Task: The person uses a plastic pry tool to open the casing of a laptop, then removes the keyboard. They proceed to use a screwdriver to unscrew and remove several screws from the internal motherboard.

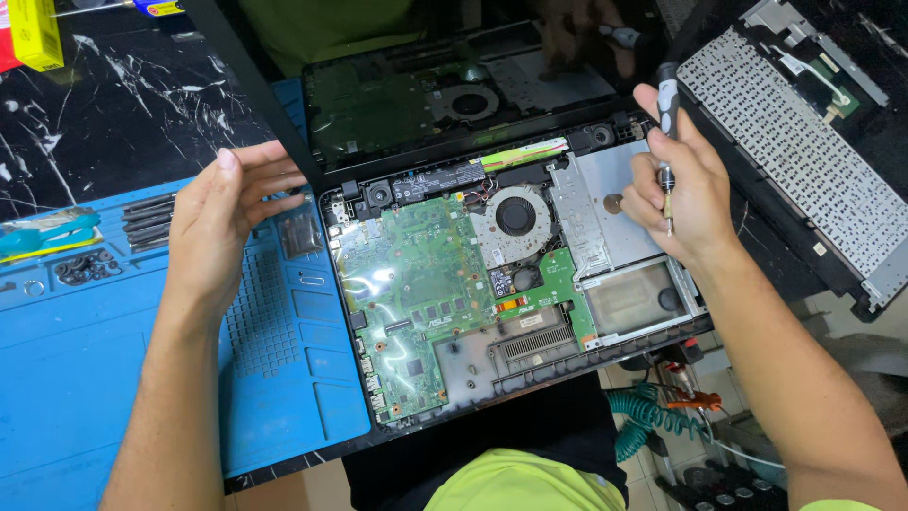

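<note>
An opened laptop base (445,369) lies before me with its green circuit board (416,284), round fan (515,216) and silver drive bay (615,203) exposed. My right hand (676,185) holds a small screwdriver (668,104) upright over the drive bay, tip pointing down. My left hand (222,222) hovers flat over the blue mat beside the laptop's left edge, fingers together and touching the dark lid (255,90) that stands up behind the base. It holds nothing.
A blue silicone work mat (113,378) lies at left with a pile of screws (85,267) and teal tweezers (43,232). A detached keyboard panel (785,132) lies at right. Below the table edge hang a coiled green hose (643,416) and tools. A yellow box (36,33) sits far left.
</note>
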